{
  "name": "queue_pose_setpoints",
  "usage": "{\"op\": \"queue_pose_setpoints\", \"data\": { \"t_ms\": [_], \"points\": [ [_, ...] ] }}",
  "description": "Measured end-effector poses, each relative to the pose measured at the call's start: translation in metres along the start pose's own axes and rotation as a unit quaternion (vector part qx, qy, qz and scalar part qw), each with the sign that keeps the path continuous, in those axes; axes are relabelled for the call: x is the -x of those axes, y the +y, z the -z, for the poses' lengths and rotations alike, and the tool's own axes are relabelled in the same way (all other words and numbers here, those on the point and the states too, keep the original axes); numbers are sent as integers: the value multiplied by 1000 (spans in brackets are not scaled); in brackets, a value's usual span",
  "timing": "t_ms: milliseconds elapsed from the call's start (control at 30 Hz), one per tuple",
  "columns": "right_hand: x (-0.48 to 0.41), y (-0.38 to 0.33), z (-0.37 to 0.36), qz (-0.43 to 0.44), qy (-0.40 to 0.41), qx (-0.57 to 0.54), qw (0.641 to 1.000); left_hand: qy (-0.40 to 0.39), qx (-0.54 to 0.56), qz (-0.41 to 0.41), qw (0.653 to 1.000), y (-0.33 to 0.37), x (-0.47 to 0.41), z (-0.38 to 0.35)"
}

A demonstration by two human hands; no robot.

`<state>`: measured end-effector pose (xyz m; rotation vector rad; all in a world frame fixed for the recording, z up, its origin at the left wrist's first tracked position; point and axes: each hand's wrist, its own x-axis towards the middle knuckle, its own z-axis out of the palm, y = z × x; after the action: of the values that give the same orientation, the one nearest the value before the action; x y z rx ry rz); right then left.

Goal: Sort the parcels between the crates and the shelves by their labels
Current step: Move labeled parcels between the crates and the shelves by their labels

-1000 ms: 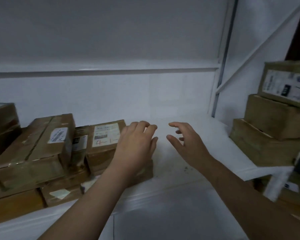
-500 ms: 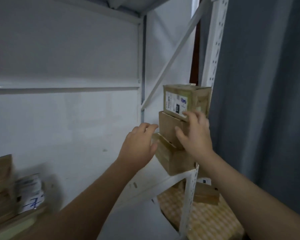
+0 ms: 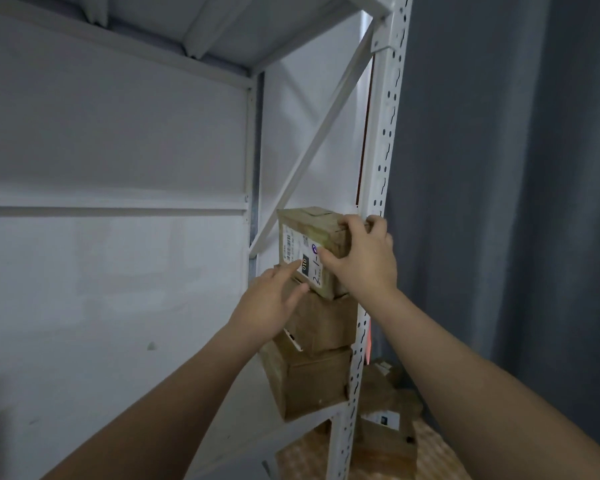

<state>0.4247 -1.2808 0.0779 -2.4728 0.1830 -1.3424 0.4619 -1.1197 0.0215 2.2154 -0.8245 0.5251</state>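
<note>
R hand [image 3: 364, 258] grips the top brown cardboard parcel w/ white label [image 3: 307, 249]. L hand [image 3: 269, 303], fingers loosely straight, touches its lower corner, just below-left of R.

left grip [image 3: 268, 306], right grip [image 3: 365, 263], both forearms [image 3: 174, 386] apparently bare

At the right end of the shelf [image 3: 253, 414], we see the top box [image 3: 309, 233] on the middle box [image 3: 323, 323] on the bottom box [image 3: 309, 382], beside the post [image 3: 381, 150].
</note>
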Motion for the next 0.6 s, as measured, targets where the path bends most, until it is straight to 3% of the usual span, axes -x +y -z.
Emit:
{"op": "queue_pose_setpoints", "data": {
  "t_ms": [100, 200, 333, 533, 600],
  "points": [
    [8, 9, 4, -4, 45, -109, 993, 6, 124, 37, 992, 6, 2, -6],
    [15, 11, 10, -24, 84, -259, 962, 41, 241, 82, 966, 18, 0, -5],
    [18, 9, 14, -50, 107, -350, 929, 60, 328, 89, 939, 31, -4, 0],
    [26, 5, 12, -95, 37, -478, 873, 52, 429, 59, 900, 45, 3, 8],
    [30, 5, 11, -78, 14, -479, 874, 75, 441, 44, 893, 44, 9, 12]
  ]
}}
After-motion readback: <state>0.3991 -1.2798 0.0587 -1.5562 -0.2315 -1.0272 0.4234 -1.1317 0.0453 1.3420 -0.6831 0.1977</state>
